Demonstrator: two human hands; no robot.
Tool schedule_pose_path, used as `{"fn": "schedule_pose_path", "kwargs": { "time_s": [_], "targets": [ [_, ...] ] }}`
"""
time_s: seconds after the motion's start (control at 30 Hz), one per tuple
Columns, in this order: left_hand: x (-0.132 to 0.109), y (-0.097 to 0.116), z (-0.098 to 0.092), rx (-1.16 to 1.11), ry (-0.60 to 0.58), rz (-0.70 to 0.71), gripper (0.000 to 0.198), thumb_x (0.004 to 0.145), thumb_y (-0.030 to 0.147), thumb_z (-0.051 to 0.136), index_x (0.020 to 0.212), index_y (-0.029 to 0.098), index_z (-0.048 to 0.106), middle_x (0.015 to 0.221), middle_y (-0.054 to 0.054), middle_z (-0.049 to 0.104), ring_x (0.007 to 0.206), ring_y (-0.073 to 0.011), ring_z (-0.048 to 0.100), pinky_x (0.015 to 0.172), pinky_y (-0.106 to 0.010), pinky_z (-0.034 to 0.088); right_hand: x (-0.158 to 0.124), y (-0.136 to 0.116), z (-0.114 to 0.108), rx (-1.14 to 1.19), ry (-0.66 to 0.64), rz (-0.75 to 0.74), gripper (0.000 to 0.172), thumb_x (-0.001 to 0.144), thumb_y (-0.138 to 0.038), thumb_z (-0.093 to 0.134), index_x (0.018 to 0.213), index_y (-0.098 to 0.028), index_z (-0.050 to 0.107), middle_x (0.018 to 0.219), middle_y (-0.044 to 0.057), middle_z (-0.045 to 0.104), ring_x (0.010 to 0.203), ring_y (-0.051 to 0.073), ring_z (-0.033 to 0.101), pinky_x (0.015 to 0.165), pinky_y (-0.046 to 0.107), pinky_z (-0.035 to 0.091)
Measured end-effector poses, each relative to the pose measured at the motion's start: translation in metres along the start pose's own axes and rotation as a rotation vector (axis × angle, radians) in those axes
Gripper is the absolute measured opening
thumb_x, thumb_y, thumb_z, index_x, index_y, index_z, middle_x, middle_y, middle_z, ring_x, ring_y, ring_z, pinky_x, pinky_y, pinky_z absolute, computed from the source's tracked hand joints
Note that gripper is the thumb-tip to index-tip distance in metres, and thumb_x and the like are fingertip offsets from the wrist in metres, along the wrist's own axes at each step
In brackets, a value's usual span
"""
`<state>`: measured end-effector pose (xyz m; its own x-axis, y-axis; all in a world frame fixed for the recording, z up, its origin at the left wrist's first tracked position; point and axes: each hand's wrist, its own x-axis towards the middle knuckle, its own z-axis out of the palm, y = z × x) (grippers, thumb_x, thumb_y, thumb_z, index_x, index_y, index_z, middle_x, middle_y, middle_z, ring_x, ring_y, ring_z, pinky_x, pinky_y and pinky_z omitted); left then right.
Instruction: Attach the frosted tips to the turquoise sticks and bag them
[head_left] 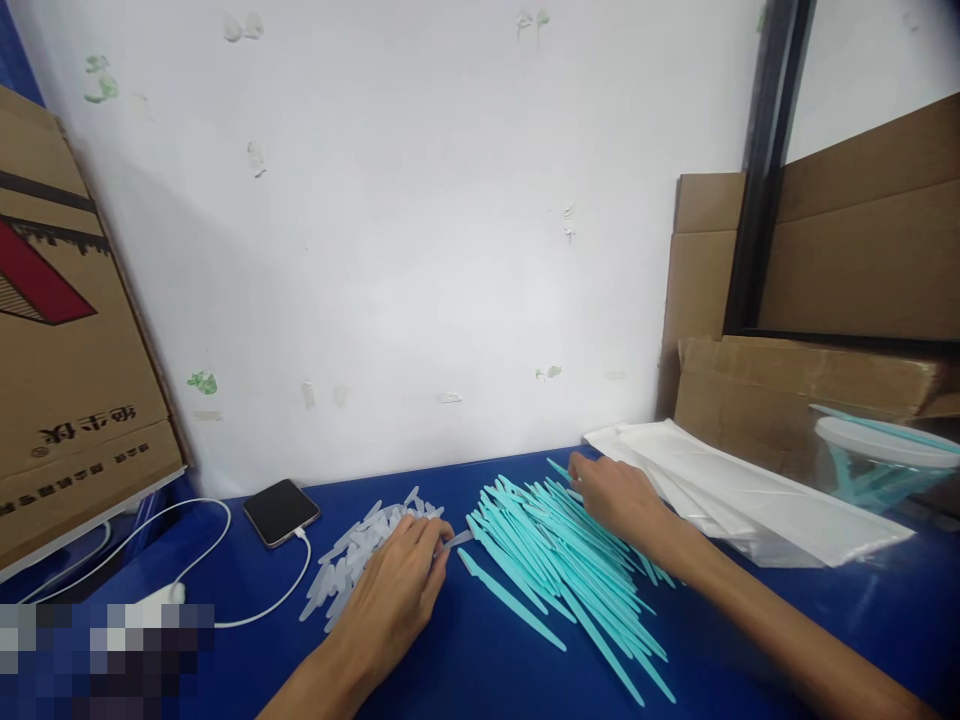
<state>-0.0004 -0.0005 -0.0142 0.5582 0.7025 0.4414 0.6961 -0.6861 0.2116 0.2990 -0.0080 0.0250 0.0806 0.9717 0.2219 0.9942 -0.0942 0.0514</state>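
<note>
On the blue table, my left hand (405, 570) is closed at the right edge of a pile of small translucent plastic caps (349, 555). A translucent cap (459, 539) sticks out from its fingertips toward the teal sticks. My right hand (619, 500) is closed at the far side of a heap of slim teal plastic sticks (555, 550), shaped like eyebrow razors. A teal stick (558, 468) shows at its fingertips; the rest of that stick is hidden. One loose teal stick (514, 602) lies on the near left side of the heap.
A phone (281, 512) with a white cable (300, 575) lies at the left. White plastic bags (720, 490) lie right of the heap, near a white-rimmed tub (885, 443) with teal sticks. Cardboard boxes (75, 330) stand at both sides, before a white wall (435, 230).
</note>
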Motion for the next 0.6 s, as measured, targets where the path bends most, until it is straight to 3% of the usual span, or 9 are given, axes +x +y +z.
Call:
{"fn": "schedule_pose_path", "kwargs": {
  "time_s": [0.1,0.2,0.3,0.4,0.6],
  "targets": [
    [0.001,0.002,0.000,-0.011,0.013,0.042,0.023,0.099,0.025,0.039,0.112,0.024,0.059,0.103,-0.007,0.064,0.094,-0.0252,0.060,0.078,-0.038,0.051,0.000,-0.003,-0.008,0.095,0.093,-0.073,0.025,0.102,-0.021,0.035,0.113,-0.017,0.057,0.085,0.009,0.071,0.071,0.022,0.066,0.055,0.028,0.030],
    [0.002,0.001,0.000,0.007,0.029,0.050,0.025,0.100,0.024,0.038,0.114,0.024,0.059,0.106,-0.007,0.063,0.096,-0.0258,0.059,0.079,-0.040,0.052,-0.004,-0.010,-0.010,0.312,0.177,-0.283,0.029,0.105,-0.027,0.030,0.115,-0.021,0.056,0.085,0.004,0.070,0.071,0.018,0.064,0.058,0.026,0.035],
    [0.003,0.000,0.001,0.024,0.044,0.050,0.025,0.100,0.023,0.038,0.115,0.024,0.058,0.106,-0.007,0.062,0.097,-0.0256,0.060,0.080,-0.041,0.053,-0.010,-0.020,-0.007,0.433,0.172,-0.486,0.031,0.106,-0.032,0.032,0.117,-0.025,0.059,0.099,0.003,0.071,0.082,0.018,0.065,0.066,0.027,0.041],
    [0.002,0.000,0.001,0.030,0.053,0.059,0.025,0.100,0.022,0.038,0.115,0.024,0.058,0.106,-0.007,0.062,0.095,-0.0244,0.060,0.081,-0.042,0.054,-0.016,-0.027,-0.004,0.454,0.152,-0.593,0.034,0.106,-0.038,0.033,0.118,-0.029,0.063,0.106,0.003,0.068,0.086,0.017,0.064,0.070,0.027,0.043],
    [0.001,0.002,0.002,0.019,0.050,0.065,0.022,0.101,0.022,0.038,0.113,0.024,0.057,0.105,-0.006,0.061,0.097,-0.0232,0.060,0.080,-0.039,0.054,-0.021,-0.033,0.001,0.385,0.196,-0.704,0.028,0.104,-0.035,0.041,0.121,-0.031,0.063,0.106,0.002,0.065,0.080,0.014,0.061,0.059,0.024,0.034]
  ]
}}
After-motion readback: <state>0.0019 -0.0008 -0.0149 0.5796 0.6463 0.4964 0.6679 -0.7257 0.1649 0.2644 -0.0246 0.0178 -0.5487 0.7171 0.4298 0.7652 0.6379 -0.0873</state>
